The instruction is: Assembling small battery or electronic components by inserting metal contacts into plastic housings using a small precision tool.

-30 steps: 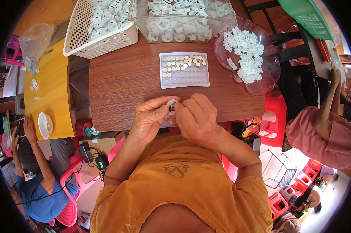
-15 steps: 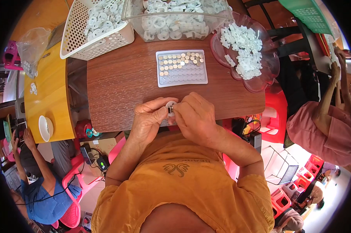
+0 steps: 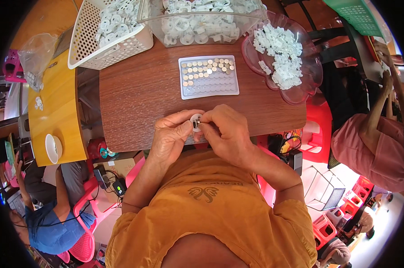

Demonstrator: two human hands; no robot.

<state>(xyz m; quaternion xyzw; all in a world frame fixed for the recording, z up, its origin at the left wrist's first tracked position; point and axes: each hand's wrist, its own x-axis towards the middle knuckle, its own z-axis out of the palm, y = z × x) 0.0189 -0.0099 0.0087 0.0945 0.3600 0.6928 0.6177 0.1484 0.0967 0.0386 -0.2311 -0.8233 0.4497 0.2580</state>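
Observation:
Just off the table's near edge, my left hand (image 3: 173, 134) pinches a small round white plastic part (image 3: 195, 118) with a dark slot in its middle. My right hand (image 3: 229, 134) is closed, thumb and forefinger at the right side of that part; anything small between those fingertips is too hidden to name. Beyond both hands lies a white plastic tray (image 3: 215, 89) with rows of round pockets. Small gold-silver discs (image 3: 195, 70), like button cells, fill its far rows and part of the nearer ones.
Along the far side of the brown table (image 3: 135, 98) stand a white perforated basket (image 3: 108, 53) and a clear bin (image 3: 202, 27), both full of white round parts. A pink petal-shaped dish (image 3: 307, 71) holds small white pieces. Co-workers sit left and right; a bowl (image 3: 53, 148) stands on the yellow table (image 3: 61, 120).
My right fingers have shifted slightly against the round part, with forefinger and thumb now showing more apart from the rest. My left hand keeps its hold. The co-worker at left has moved their arms.

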